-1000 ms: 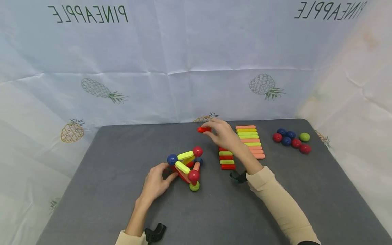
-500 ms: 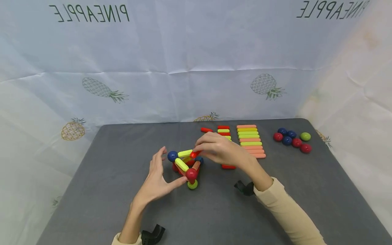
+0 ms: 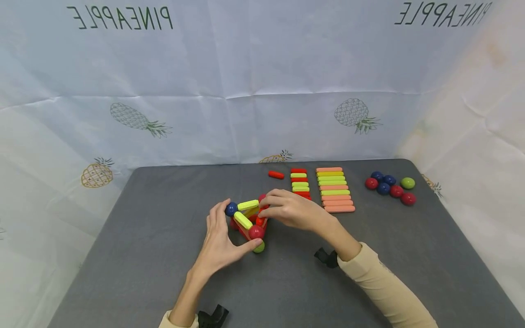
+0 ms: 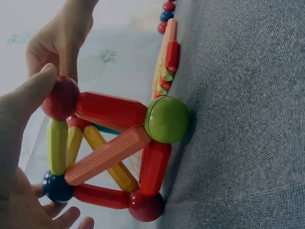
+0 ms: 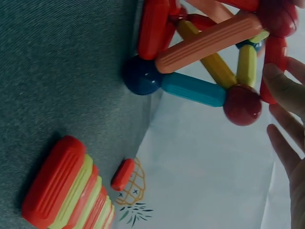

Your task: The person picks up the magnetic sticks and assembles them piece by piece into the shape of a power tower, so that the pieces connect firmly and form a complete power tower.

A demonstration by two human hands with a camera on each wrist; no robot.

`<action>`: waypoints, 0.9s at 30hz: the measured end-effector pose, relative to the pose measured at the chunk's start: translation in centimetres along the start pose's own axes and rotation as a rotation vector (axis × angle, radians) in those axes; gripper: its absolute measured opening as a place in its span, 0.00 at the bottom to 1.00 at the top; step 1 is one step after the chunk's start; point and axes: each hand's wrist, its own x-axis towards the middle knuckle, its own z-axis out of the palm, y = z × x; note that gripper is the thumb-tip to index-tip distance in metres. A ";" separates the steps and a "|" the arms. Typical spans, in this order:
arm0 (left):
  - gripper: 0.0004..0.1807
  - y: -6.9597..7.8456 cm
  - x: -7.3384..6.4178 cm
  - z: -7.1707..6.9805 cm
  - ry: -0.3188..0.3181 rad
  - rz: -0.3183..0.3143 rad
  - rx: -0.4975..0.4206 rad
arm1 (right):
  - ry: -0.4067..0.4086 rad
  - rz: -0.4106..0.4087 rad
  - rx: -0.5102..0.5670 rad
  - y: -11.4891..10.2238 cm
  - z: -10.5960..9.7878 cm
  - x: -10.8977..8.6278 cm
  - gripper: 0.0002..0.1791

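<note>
A frame of coloured rods and balls (image 4: 107, 156) stands on the dark table. My left hand (image 3: 221, 243) holds it, thumb against an upper red ball (image 4: 61, 98) and fingers at the blue ball (image 3: 231, 209). A short red rod (image 5: 275, 47) is pinched between the thumb and fingers of my right hand (image 3: 293, 210). That rod lies along the upper right side, between two red balls; its lower end is right beside the far red ball (image 5: 242, 105). At the near base corner sits a green ball (image 4: 167, 119). The right fingers partly hide the far side in the head view.
Behind the right hand lies a column of short red and yellow-green rods (image 3: 300, 179). Longer rods (image 3: 334, 187) are lined up beside it. One loose red rod (image 3: 276, 174) lies near the back edge. Several balls (image 3: 383, 188) are grouped at the far right.
My right hand has brought a red rod from the back of the table to the frame's upper right side. The left hand has shifted from the frame's lower left to its upper balls.
</note>
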 end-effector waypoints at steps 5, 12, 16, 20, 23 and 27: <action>0.63 -0.4 0.1 -0.2 -0.010 0.010 0.001 | 0.003 -0.005 0.032 0.1 0.3 -0.2 0.18; 0.62 -0.5 0.3 -0.5 -0.026 0.018 -0.002 | 0.019 -0.002 0.010 0.2 1.0 -0.4 0.21; 0.61 -0.6 0.4 -0.8 -0.036 0.013 -0.013 | 0.077 0.036 0.037 0.4 1.7 -0.7 0.19; 0.59 -0.9 0.4 -1.0 -0.046 0.013 -0.023 | 0.127 0.119 0.182 0.7 2.1 -1.2 0.19; 0.56 -1.0 0.4 -1.1 -0.045 0.018 -0.025 | 0.181 0.206 0.318 1.4 2.2 -1.7 0.21; 0.51 -1.0 0.5 -1.0 -0.030 0.045 -0.021 | 0.245 0.457 0.405 3.2 2.3 -1.7 0.19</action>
